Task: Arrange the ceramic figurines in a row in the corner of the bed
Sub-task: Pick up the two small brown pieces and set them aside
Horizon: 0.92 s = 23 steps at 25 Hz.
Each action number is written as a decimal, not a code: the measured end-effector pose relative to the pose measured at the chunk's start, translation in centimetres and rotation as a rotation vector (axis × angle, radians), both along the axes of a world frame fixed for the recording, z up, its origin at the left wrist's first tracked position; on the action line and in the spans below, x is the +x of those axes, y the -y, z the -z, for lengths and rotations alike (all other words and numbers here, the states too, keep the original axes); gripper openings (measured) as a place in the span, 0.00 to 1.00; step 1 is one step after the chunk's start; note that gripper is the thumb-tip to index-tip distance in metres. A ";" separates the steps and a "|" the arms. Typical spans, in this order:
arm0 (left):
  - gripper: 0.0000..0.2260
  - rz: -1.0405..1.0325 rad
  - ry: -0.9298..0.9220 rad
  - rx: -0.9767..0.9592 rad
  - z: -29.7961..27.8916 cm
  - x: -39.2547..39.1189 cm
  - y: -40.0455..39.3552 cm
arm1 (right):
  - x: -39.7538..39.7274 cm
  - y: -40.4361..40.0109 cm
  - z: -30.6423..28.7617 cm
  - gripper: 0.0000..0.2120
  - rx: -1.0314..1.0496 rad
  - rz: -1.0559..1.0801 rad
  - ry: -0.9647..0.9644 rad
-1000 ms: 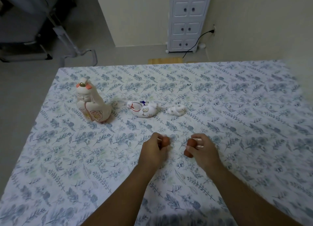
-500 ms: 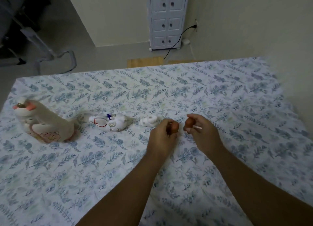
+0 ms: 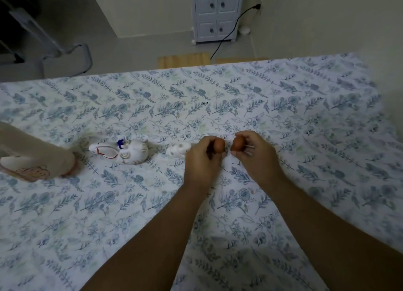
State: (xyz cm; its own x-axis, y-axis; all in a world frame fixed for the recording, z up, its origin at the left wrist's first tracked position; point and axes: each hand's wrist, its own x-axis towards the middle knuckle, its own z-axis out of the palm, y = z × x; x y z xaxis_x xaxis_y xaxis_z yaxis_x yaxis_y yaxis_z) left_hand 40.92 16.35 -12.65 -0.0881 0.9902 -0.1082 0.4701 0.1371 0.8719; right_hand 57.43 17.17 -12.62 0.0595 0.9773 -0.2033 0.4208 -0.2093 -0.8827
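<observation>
1. My left hand (image 3: 201,159) is closed around a small brown figurine (image 3: 219,145), which pokes out beyond the fingertips. I pinch it low so the top stays visible while I line it up.

2. My right hand (image 3: 254,154) is closed on a second brown figurine (image 3: 238,144), again with the round top showing. Something thin and pale juts out past that hand's far side; I cannot tell what it is.

3. The two brown pieces sit just beside each other between my hands, close but not touching. I judge they are held this way so both go down as neighbours in the line.

4. Just outside my left hand lies a small white figurine (image 3: 178,150), nearly touching the knuckles. Further out on that side rests a white painted figurine (image 3: 122,152) with red and blue marks, lying on its side as far as I can tell.

5. Furthest out on that side, cut off by the frame edge, is a large cream figurine (image 3: 37,159), blurred.

6. All of these form a rough line across the bed (image 3: 305,120), so I judge my two pieces extend it at the end nearest the wall on my right hand's side.

7. The soft sheet may tip small pieces, so I would set them down gently.
</observation>
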 end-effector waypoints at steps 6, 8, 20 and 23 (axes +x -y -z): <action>0.13 0.005 -0.019 -0.022 -0.5 0.3 0.1 | 0.9 -0.3 0.1 0.15 0.050 -0.136 0.108; 0.14 0.003 -0.022 -0.032 -0.7 0.4 0.1 | 1.2 -0.5 0.0 0.16 0.027 -0.172 0.118; 0.23 0.035 -0.041 -0.002 -4.3 -2.2 5.6 | -1.7 3.3 -5.4 0.29 0.133 -0.171 0.352; 0.22 0.064 -0.192 0.099 -6.0 -5.8 7.6 | -5.2 4.7 -7.2 0.25 0.230 -0.259 0.497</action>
